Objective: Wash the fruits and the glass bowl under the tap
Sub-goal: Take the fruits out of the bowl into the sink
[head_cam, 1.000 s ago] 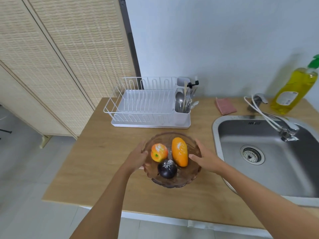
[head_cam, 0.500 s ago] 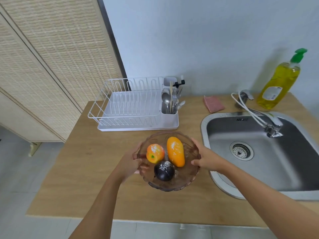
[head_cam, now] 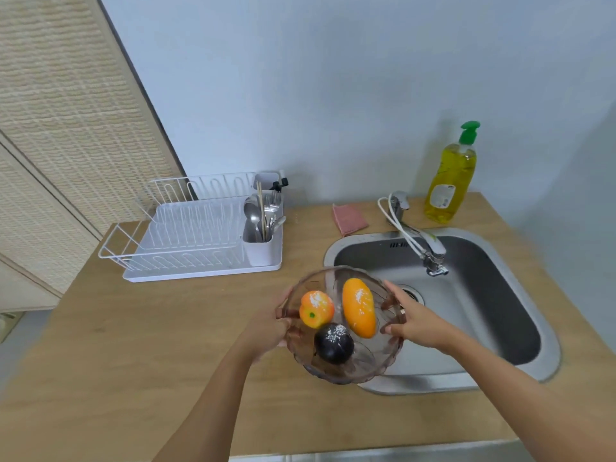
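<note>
Two hands are carrying a glass bowl (head_cam: 343, 368) of three fruits over the sink (head_cam: 520, 335) edge, left hand (head_cam: 266, 328) and right hand (head_cam: 416, 325) clamping opposite rims; keeping it level should be stopping any rolling.

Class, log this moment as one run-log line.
left hand: grips glass bowl | right hand: grips bowl | inside: three fruits | bowl over sink edge | tap: no water visible
</note>
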Motion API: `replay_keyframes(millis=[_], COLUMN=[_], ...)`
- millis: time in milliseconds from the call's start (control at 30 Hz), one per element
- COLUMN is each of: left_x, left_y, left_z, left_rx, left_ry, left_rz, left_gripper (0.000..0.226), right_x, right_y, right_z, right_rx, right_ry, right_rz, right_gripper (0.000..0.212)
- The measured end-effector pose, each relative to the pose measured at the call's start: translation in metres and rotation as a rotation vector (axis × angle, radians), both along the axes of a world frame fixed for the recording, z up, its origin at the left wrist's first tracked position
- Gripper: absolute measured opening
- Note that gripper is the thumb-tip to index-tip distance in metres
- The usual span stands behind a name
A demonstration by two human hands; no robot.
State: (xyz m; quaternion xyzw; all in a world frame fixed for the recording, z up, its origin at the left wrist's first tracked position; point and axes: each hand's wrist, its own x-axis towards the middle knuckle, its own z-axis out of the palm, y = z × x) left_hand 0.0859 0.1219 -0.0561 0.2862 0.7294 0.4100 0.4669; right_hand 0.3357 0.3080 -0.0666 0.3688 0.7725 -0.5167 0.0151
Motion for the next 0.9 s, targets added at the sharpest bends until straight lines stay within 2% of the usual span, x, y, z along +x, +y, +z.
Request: replay_keyframes(millis=[400,667,767,900], left_x=[0.087,0.087,0.081,0.075], left_y=[0.099,0.154,0.173,0.188], left_z=[-0.027,-0.063,-0.085,-0.112], left_rx=[-0.07,-0.116,-0.123,-0.163], left_ry=[0.094,0.081,0.068,0.064], left_rz=[-0.053,-0.081,-0.061,-0.003], left_gripper=[0.071,0.081,0.088,0.086], right_x=[0.093,0.102,0.099,0.091], right_y=[0.088,0.121,0.136,0.15], right_z=[-0.032,-0.059,-0.071,-0.087], right_rx=[-0.03,-0.087,-0.114,-0.144], right_ry=[-0.007,-0.023,-0.05,-0.055], right_rz=[-0.071,-0.146,-0.164,-0.159], right_gripper=[0.094,0.098,0.099,0.099])
